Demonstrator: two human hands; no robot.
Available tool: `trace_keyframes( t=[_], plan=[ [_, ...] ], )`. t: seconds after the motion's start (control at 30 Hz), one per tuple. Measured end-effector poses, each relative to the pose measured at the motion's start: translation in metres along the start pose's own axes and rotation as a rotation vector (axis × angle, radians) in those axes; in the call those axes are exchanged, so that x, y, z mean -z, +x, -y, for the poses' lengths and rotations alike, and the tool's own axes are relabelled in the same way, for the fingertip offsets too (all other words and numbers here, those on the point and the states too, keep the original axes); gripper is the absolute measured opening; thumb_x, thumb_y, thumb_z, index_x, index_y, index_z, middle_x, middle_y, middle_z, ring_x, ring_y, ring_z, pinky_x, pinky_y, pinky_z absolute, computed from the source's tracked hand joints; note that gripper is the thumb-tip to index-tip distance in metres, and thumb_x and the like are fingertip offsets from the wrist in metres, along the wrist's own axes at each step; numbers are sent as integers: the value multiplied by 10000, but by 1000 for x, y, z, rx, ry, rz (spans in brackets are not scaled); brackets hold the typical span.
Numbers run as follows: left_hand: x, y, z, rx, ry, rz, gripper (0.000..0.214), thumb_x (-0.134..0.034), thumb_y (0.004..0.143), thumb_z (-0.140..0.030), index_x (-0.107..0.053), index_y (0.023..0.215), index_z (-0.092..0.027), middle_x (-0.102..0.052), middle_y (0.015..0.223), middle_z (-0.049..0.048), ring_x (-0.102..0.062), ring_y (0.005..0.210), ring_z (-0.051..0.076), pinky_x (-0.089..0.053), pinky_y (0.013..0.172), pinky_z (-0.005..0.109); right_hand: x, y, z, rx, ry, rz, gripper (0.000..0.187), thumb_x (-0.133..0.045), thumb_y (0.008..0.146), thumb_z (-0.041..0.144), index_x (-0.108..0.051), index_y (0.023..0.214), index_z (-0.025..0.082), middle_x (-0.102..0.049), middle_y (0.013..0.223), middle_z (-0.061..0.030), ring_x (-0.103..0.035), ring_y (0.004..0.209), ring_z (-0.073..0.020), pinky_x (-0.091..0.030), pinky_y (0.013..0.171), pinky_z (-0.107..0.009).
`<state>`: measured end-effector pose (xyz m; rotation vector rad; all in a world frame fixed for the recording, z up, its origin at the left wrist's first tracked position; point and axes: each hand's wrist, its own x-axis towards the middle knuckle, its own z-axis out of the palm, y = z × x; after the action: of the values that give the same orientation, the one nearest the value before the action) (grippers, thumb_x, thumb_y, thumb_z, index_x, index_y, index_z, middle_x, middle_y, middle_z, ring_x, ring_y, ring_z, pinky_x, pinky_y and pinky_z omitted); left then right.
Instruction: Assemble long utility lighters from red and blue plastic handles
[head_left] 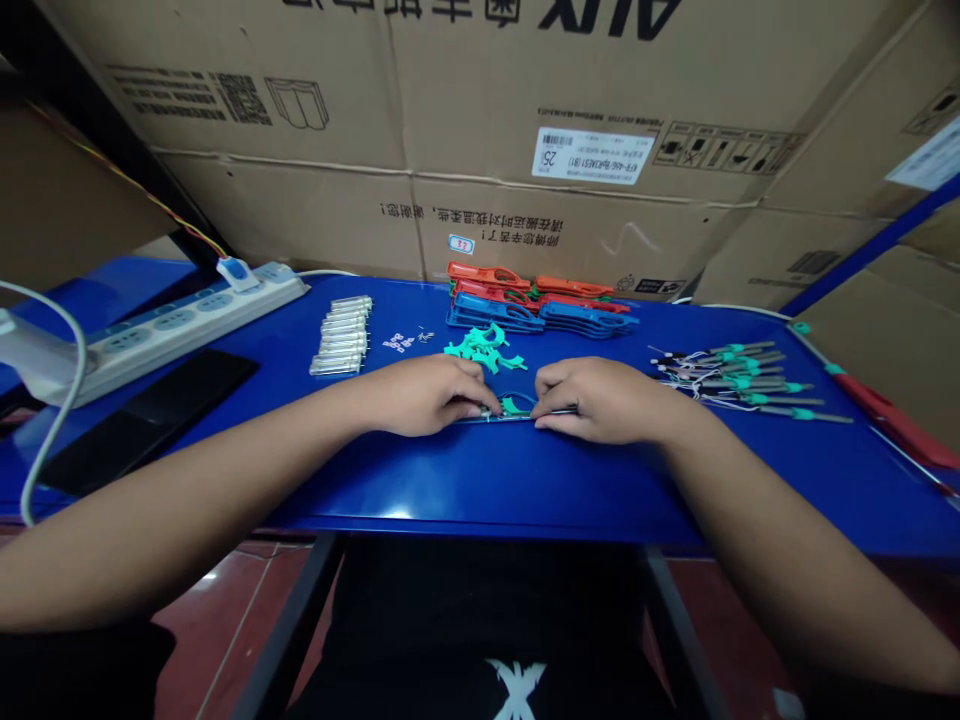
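Observation:
My left hand (420, 395) and my right hand (604, 402) rest close together on the blue table (465, 490), pinching opposite ends of a slim metal rod (555, 410). A green plastic part (514, 406) sits on the rod between my fingertips, with a thin wire loop above it. My fingers hide part of the rod. Just beyond my hands lies a loose heap of green plastic parts (484, 350). Small silvery pieces (399, 342) are scattered left of the heap.
Orange and blue plastic handles (525, 305) lie stacked at the back. Metal cylinders (341, 335) stand left, wired rods with green collars (739, 380) right. A power strip (187, 325), a black tablet (142, 420), a red-handled tool (892, 420) and cardboard boxes (480, 150) surround the table.

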<state>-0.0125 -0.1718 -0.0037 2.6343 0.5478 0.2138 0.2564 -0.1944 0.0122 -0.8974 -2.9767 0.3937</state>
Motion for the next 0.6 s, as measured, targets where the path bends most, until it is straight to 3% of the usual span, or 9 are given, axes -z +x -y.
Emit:
trace_keyframes(
  t=[0.43, 0.6],
  plan=[
    [2, -1, -3, -16, 28, 6, 314, -533, 933, -169, -732, 1170, -221, -677, 977, 63, -648, 876, 165, -522, 830, 295, 1, 0, 0, -28, 11, 13, 217, -591, 940, 303, -791, 968, 222, -646, 851, -34, -574, 743, -144, -367, 641, -280],
    [1, -1, -7, -53, 113, -16, 266, -560, 954, -268, -741, 1140, -213, -676, 966, 78, -652, 883, 182, -529, 828, 307, 2, 0, 1, -20, 49, 15, 222, -584, 942, 293, -783, 999, 213, -672, 869, -40, -600, 770, -150, -403, 673, -279]
  ],
)
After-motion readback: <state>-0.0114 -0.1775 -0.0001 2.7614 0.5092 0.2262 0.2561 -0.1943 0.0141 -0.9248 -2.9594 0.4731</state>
